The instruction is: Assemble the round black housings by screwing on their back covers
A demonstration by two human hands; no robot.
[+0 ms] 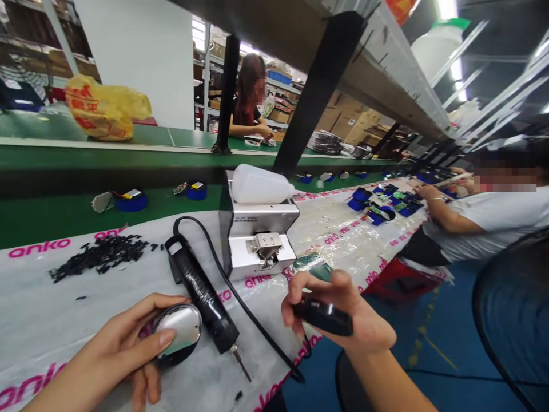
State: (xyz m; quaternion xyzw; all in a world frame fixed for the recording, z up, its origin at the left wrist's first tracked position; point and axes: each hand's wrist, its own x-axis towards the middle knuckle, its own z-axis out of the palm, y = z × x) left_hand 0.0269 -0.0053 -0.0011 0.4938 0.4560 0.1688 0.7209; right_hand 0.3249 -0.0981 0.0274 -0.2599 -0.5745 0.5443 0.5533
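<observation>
Counter, white-sheeted, printed "anko" repeatedly in pink; left hand pinching a silver-faced disc just over it, right hand with fingers curled round a black handle, power driver lying between the hands. Beyond both hands: silver machine, lettering too small to read, bottle on top; farther back, yellow bag with red print, stocked shelves, cartons. Right of the right hand: blue floor, co-worker in white.

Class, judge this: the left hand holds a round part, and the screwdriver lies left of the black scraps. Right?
Not quite: the head view shows the screwdriver lying right of the black scraps; the left hand does hold a round part.
</observation>
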